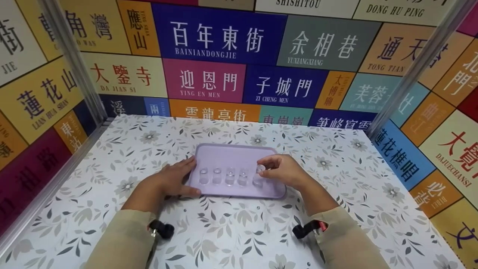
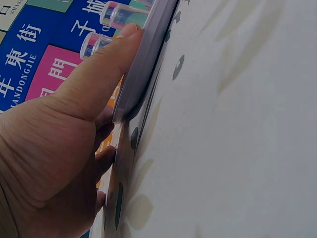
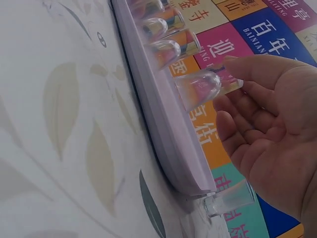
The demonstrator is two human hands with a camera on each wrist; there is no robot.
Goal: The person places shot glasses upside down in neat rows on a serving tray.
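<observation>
A lilac tray (image 1: 235, 155) lies on the table with a row of small clear shot glasses (image 1: 230, 178), set upside down with their narrow bases up. At the row's right end my right hand (image 1: 282, 170) pinches one shot glass (image 3: 198, 89) near its base between thumb and fingers, its mouth toward the tray. My left hand (image 1: 168, 179) rests at the tray's left side. Its fingers lie along that edge, while the thumb (image 2: 106, 69) touches the front left corner. One more shot glass (image 3: 230, 198) stands upright past the tray's right end; my right hand hides it in the head view.
A white cloth (image 1: 231, 231) with a grey leaf and flower print covers the table. Panels (image 1: 220, 33) with coloured street-name signs rise at the back and both sides. Clear posts (image 1: 410, 63) stand at the back corners.
</observation>
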